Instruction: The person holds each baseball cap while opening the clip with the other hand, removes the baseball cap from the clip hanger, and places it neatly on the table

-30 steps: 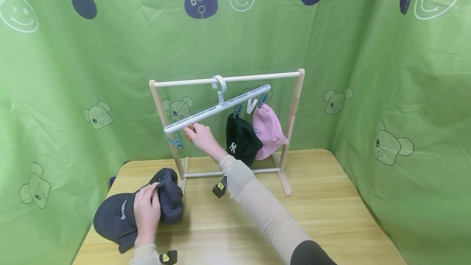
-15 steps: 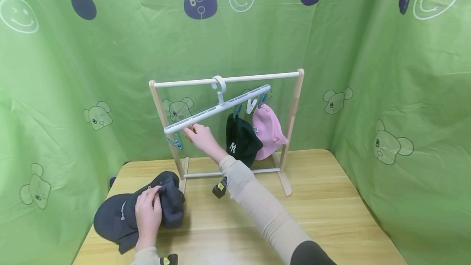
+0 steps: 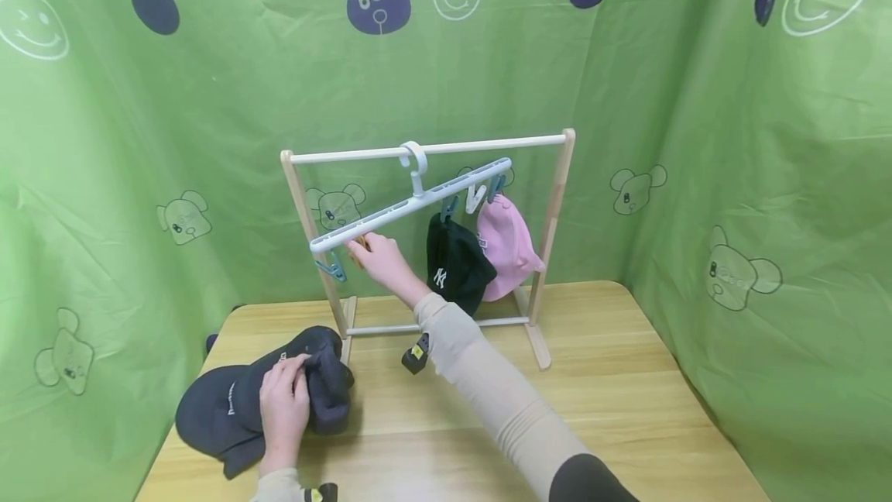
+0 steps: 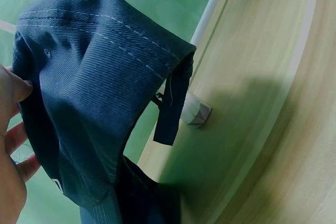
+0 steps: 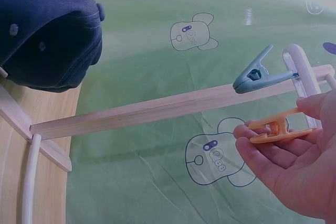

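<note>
My left hand [image 3: 284,413] grips a dark navy cap [image 3: 327,397] at lower left. In the left wrist view, the thumb and fingers pinch the cap [image 4: 100,77] at its edge, and a back strap dangles from it. A curved brim [image 3: 209,409] with white lettering lies to the left; more lettering shows higher up, and I cannot tell whether two caps overlap. My right hand [image 3: 382,258] pinches an orange clothespin [image 5: 278,129] under the low left end of the white hanger [image 3: 397,213]. That clothespin's jaws stand apart, with nothing between them.
The hanger hooks over a wooden rack's top bar [image 3: 488,146] and tilts down leftward. A teal clothespin [image 3: 332,266] dangles at its left end. Toward the right hang a black cap [image 3: 456,262], a white clothespin [image 3: 475,198] and a pink cap [image 3: 510,250]. Green curtain [image 3: 230,99] surrounds the table.
My left hand has shifted slightly right and down with the cap, and white lettering now shows on its upper part. The right hand stays in place on the orange clothespin.
</note>
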Action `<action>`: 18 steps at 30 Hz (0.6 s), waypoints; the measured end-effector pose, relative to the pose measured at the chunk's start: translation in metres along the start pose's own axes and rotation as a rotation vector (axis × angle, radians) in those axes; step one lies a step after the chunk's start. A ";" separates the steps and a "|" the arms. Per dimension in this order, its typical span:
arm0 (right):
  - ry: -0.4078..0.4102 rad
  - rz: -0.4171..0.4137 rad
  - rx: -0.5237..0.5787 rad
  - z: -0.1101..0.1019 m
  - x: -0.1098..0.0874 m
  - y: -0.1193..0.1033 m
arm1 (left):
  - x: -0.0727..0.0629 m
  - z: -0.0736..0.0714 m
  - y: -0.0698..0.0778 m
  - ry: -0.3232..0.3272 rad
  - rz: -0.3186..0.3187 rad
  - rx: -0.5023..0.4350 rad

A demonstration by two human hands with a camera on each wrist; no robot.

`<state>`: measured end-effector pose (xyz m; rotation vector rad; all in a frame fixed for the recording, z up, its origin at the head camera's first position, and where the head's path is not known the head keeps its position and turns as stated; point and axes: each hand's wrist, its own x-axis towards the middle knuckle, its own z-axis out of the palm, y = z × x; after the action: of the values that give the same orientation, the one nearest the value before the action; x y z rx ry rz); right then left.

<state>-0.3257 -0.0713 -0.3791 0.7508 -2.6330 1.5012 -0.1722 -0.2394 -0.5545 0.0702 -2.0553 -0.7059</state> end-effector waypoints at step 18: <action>0.009 0.010 -0.009 0.001 0.000 0.000 | -0.012 0.007 0.000 -0.050 0.011 0.004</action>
<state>-0.3252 -0.0720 -0.3796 0.7295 -2.6384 1.4911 -0.1706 -0.2327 -0.5663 0.0431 -2.1036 -0.7031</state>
